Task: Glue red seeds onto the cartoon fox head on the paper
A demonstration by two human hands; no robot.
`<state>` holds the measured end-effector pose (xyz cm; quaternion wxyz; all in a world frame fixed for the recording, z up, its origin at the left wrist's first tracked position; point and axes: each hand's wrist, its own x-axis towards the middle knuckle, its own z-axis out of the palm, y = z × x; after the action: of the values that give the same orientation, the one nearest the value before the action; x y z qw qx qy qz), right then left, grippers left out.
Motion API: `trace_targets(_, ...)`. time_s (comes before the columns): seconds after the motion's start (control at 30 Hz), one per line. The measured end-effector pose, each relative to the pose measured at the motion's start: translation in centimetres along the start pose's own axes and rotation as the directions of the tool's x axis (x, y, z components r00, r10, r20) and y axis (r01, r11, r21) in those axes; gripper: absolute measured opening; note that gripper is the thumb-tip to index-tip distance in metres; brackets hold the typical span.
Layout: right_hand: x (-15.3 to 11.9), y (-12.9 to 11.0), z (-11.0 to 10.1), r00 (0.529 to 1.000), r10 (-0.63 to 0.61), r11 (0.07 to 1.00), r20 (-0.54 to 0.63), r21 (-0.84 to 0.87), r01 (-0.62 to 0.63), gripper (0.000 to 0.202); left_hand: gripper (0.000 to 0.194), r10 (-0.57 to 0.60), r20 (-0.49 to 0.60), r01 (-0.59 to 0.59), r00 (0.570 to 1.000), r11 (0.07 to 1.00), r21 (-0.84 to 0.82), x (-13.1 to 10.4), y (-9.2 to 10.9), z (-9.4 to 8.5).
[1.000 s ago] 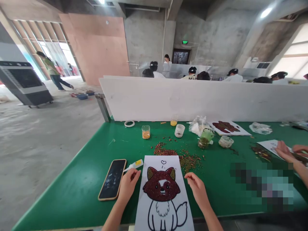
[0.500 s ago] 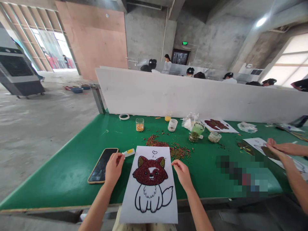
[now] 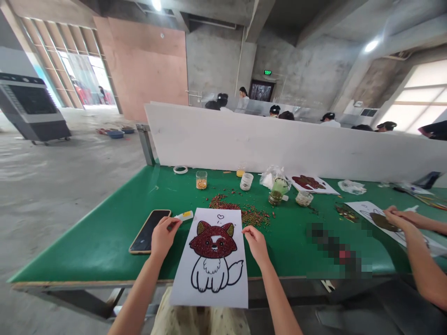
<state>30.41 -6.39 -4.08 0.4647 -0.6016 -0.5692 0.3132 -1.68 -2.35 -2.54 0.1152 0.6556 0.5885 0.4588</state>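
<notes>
A white sheet of paper with a drawn fox-like animal lies before me, its near end past the table edge over my lap. Dark red bits fill the animal's head, and greenish bits fill the ears; its body and tail are bare outline. My left hand, left of the sheet, is closed at the near end of a small white glue bottle with a yellow label. At the right edge of the sheet, my right hand has thumb and fingers pinched together; what they hold is too small to make out.
A phone lies left of my left hand. Loose red and green beans spread beyond the sheet. Behind stand a cup of corn kernels, a clear cup and a green-topped jar. At right, another person's hands work over a picture.
The view has tilted up and turned slightly, so everything sits a little differently in it. Both hands keep nearly the same places beside the sheet.
</notes>
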Motion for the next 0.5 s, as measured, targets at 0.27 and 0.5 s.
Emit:
trace_targets(0.27, -0.24, 0.10, -0.18, 0.999, -0.038, 0.999, 0.001, -0.015, 0.038, 0.018, 0.026, 0.024, 0.062, -0.024, 0.998, 1.000, 0.011, -0.15, -0.50, 0.28)
trace_targets(0.5, -0.39, 0.18, -0.05, 0.982, -0.186, 0.959, -0.038, -0.224, 0.173, 0.032, 0.024, 0.090, 0.052, -0.101, 0.995, 0.962, 0.253, -0.29, -0.47, 0.58)
